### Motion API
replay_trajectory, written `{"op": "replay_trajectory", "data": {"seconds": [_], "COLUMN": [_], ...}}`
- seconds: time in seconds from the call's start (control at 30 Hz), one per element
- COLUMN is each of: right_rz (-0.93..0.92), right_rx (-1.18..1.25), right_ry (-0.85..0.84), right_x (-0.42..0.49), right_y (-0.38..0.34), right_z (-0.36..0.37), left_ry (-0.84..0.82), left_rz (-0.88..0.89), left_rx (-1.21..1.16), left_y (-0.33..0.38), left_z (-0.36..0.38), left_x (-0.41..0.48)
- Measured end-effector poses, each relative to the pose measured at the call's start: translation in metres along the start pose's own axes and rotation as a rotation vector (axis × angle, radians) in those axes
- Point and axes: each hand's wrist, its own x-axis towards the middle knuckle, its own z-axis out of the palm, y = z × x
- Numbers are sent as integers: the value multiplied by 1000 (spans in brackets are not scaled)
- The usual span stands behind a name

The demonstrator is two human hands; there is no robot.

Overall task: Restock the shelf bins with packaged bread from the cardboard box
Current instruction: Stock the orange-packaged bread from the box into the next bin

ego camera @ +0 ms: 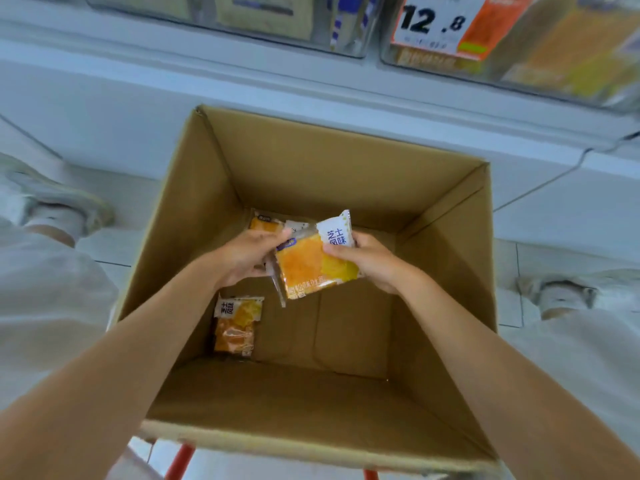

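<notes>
A large open cardboard box (346, 161) fills the middle of the head view. Both my hands are inside it. My right hand (370, 259) pinches the white end of an orange bread packet (311, 265), held above the box floor. My left hand (247, 256) grips that packet's left edge, and a second thin packet edge shows under its fingers. One bread packet (237, 323) lies on the box floor at the lower left. Another (266, 223) lies at the far side, partly hidden behind my left hand.
Clear shelf bins (554, 46) with packaged bread and a price tag (436, 22) reading 12.8 run along the top. The white shelf base (138, 109) stands behind the box. My shoes (59, 202) and legs flank it. Red metal legs (180, 462) show below.
</notes>
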Motion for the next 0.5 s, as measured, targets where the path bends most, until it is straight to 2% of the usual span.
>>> {"op": "replay_trajectory", "data": {"seconds": [0.07, 0.17, 0.3, 0.37, 0.5], "right_rz": [4, -18, 14, 41, 79], "right_rx": [27, 89, 154, 163, 184], "right_ry": [-7, 68, 170, 185, 210], "right_x": [-2, 6, 31, 48, 71], "right_y": [2, 14, 38, 48, 60], "right_z": [-1, -7, -19, -23, -25], "left_ry": [31, 207, 517, 573, 585], "left_rz": [-14, 10, 54, 87, 88], "left_rx": [-31, -150, 19, 39, 164], "left_y": [0, -9, -43, -56, -86], "left_z": [3, 2, -11, -15, -28], "left_x": [3, 22, 74, 99, 142]}}
